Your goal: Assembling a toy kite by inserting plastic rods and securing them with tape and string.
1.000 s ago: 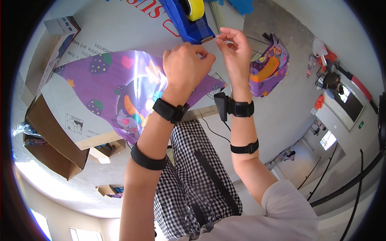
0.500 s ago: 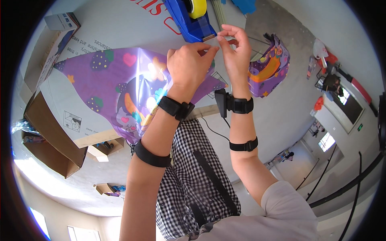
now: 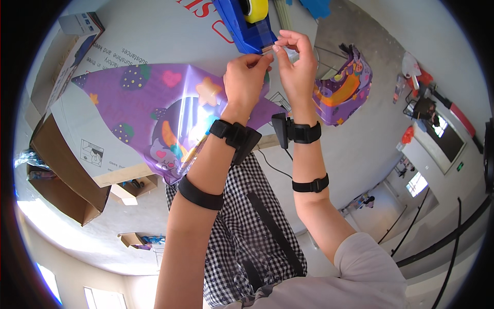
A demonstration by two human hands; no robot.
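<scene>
Tape dispenser [image 3: 234, 24] was blue, roll [image 3: 258, 11] yellow. Left hand [image 3: 244, 80], right hand [image 3: 297, 66] sat by its front edge [image 3: 266, 50]; couldn't tell if gripping tape [image 3: 264, 34]. Board [image 3: 170, 41] beneath bore red lettering [image 3: 199, 9].

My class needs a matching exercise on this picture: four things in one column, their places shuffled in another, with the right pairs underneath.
Things
1. Blue plastic tape dispenser
2. Glossy purple printed sheet
3. Black-and-white checked cloth
4. Large open brown cardboard box

Places
A. Lower middle of the picture
B. Far left of the picture
C. Top of the picture, near the right hand
D. Partly hidden behind the left hand

Right pairs: 1-C, 2-D, 3-A, 4-B
</scene>
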